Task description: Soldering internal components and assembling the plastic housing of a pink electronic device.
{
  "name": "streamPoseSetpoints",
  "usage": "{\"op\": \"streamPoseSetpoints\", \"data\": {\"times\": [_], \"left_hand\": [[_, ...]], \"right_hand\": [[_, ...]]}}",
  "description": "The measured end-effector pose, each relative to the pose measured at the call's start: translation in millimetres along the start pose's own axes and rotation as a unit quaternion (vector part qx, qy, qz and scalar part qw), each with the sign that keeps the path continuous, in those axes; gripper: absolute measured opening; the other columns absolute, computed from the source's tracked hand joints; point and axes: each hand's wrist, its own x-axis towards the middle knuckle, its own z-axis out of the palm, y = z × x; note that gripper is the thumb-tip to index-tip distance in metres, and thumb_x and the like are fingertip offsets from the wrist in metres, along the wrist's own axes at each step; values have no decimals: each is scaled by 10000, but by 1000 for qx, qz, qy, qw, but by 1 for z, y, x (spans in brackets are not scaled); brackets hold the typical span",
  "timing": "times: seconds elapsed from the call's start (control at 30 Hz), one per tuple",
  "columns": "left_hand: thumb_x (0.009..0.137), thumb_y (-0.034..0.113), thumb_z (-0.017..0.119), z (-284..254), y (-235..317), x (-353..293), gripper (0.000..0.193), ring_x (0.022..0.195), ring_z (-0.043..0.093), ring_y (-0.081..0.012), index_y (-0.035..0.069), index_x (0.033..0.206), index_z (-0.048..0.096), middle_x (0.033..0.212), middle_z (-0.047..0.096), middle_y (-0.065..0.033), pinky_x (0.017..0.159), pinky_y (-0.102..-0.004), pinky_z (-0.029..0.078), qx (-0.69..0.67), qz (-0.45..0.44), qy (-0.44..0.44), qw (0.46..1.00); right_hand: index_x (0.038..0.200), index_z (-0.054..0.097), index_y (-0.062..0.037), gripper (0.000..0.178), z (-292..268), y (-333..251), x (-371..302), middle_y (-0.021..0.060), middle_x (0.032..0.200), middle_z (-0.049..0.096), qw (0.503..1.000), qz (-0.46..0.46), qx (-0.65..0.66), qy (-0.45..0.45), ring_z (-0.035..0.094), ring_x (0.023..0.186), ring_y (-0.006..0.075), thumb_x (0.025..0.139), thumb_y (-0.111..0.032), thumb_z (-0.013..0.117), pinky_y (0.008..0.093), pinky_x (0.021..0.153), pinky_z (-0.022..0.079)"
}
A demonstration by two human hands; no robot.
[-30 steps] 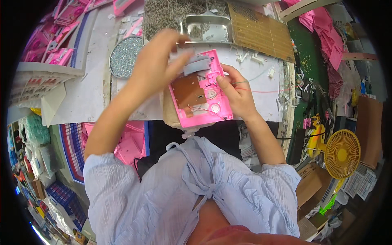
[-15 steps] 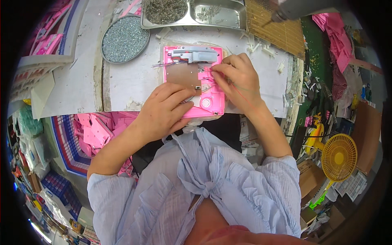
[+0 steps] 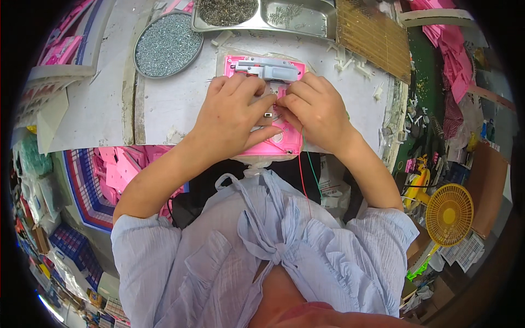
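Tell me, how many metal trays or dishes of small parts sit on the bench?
3: a round dish of silvery bits at the far left, then two rectangular tray compartments, one with dark bits and one nearly bare, at the far edge. More may lie out of view.

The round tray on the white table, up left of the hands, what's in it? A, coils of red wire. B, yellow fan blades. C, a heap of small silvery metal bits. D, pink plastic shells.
C: the round tray is filled edge to edge with tiny grey-silver metal pieces, too small to tell apart, while the left hand and right hand rest on the pink plastic part beside it.
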Motion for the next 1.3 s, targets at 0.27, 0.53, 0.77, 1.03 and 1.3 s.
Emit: {"op": "streamPoseSetpoints", "data": {"times": [0.27,0.53,0.77,1.03,1.3], "left_hand": [[771,277,802,9,-3,-6,391,983,618,-271,60,1084,714,1033,632,-79,892,-424,438,-42,-4,50,998],[785,249,792,11,-4,-7,350,957,626,-252,71,1075,712,986,637,-61,886,-420,443,-51,-7,76,996],[796,251,786,13,-6,-10,355,962,623,-249,84,1099,705,992,633,-66,884,-420,448,-46,0,85,995],[805,328,774,5,-5,1,456,953,592,-260,104,1189,672,1008,591,-73,833,-421,449,-17,8,-8,1000],[782,352,783,-8,-10,12,568,890,600,-252,113,1276,634,990,562,-74,761,-385,473,40,69,-85,993]], "right_hand": [[755,619,-97,91,3,10,10,27,765,550,998,-13,-62,-6,569,801,233,728,-162,677,382,690,442],[747,662,-120,47,-1,9,19,6,746,583,995,-38,-62,-66,589,802,208,732,-164,668,373,758,445],[939,755,-75,184,-24,1,15,39,835,668,986,22,4,-166,616,856,252,775,-125,691,382,815,467],[1101,709,-24,241,-28,-7,-19,104,868,664,960,199,196,-34,612,848,310,871,-50,643,409,753,495],[1067,698,-41,178,-28,-61,-63,101,794,616,948,265,177,9,574,699,283,890,-35,688,377,639,457]]}}
